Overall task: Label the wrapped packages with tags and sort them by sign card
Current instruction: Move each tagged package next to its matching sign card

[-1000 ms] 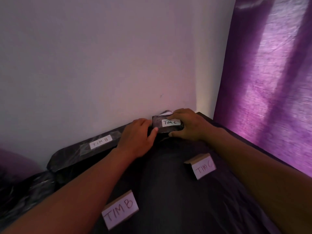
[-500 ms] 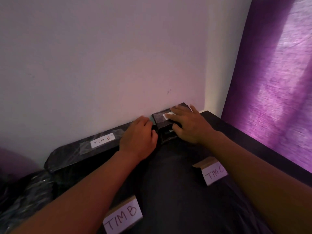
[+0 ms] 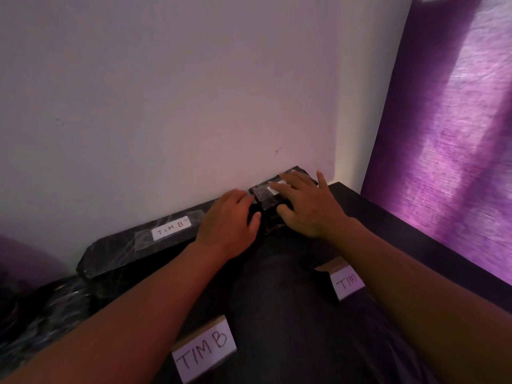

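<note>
The small package (image 3: 273, 202) now sits back against the wall (image 3: 166, 106), where a second ago it was held a little forward with its TIM C tag (image 3: 277, 189) in full view. The right hand (image 3: 310, 206) has gone from gripping its end to lying flat on top, fingers spread and straight over the tag, so only a sliver of white shows. The left hand (image 3: 231, 221) stays at the package's left end, fingers curled against it, though I cannot tell whether it grips or merely steadies. This reads as the placing step nearly done: the package stands beyond the TIM C card (image 3: 347, 282), at the right end of the long package (image 3: 133, 245) tagged TIM B, whose own card (image 3: 206, 350) is nearer on the dark bench (image 3: 291, 314). The small package is a squat block in glossy, crinkled black wrap, taped over.
</note>
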`<state>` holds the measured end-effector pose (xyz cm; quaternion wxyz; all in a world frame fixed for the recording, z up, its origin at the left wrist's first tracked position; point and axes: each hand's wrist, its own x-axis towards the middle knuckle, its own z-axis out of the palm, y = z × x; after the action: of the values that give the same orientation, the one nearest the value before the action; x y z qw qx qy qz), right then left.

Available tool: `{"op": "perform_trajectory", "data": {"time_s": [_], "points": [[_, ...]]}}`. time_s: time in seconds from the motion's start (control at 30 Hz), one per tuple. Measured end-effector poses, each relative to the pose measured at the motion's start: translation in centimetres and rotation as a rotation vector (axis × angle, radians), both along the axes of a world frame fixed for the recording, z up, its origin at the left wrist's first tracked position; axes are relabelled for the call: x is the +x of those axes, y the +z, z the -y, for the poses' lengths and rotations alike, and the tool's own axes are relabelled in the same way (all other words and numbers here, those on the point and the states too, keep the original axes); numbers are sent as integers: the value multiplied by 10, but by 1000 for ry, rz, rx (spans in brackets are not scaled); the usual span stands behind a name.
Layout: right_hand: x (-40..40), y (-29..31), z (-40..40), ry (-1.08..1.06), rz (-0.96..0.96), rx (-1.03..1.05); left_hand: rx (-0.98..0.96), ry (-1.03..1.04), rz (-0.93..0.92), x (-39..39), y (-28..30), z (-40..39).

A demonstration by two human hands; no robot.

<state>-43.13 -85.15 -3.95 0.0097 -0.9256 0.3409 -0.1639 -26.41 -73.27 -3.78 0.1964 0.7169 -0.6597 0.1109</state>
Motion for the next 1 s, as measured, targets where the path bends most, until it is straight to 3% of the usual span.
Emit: {"op": "perform_trajectory", "data": {"time_s": [0.43, 0.67, 1.0], "points": [[15, 39, -85, 69, 293, -150, -156, 93, 99, 13, 64, -87], [64, 66, -196, 223, 362, -140, -258, 200, 191, 49, 96, -213], [131, 93, -351, 441, 399, -164, -318, 398, 184, 89, 127, -388]]}}
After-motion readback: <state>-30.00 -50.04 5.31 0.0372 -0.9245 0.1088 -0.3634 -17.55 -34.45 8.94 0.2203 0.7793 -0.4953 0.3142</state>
